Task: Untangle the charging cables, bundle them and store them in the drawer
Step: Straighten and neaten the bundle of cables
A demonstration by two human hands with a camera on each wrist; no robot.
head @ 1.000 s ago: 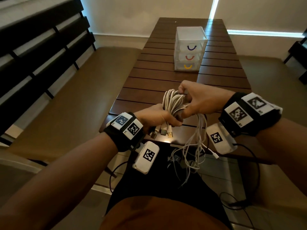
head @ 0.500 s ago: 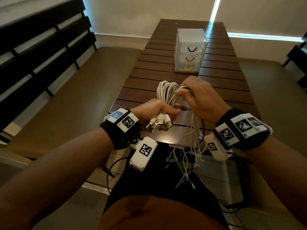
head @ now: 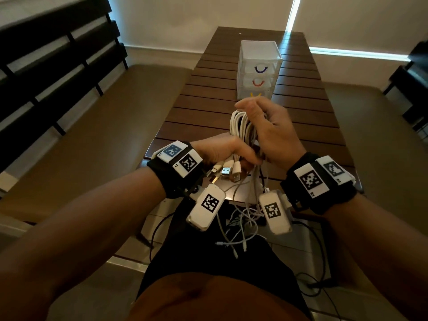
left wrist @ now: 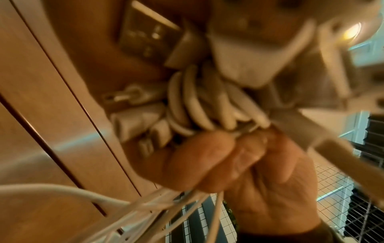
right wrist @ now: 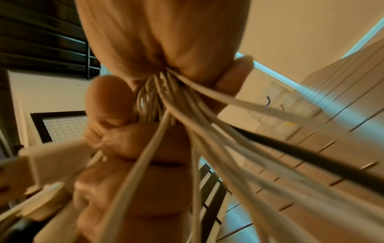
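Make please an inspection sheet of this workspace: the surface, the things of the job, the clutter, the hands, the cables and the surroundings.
Surface: dark brown slatted wooden table, bare where visible.
Job's things: bundle of white charging cables looped between both hands; its USB plugs stick out below the left hand; translucent three-drawer plastic box stands farther along the table, all three drawers closed.
Clutter: nothing seen.
Grippers: left hand grips the bundle near the plugs; right hand holds its upper loops.
Cables: loose white cable ends hang tangled over the lap; thin black wires trail from the wrist cameras.
Surroundings: brown padded bench at left with dark slatted backrest; pale wall behind.
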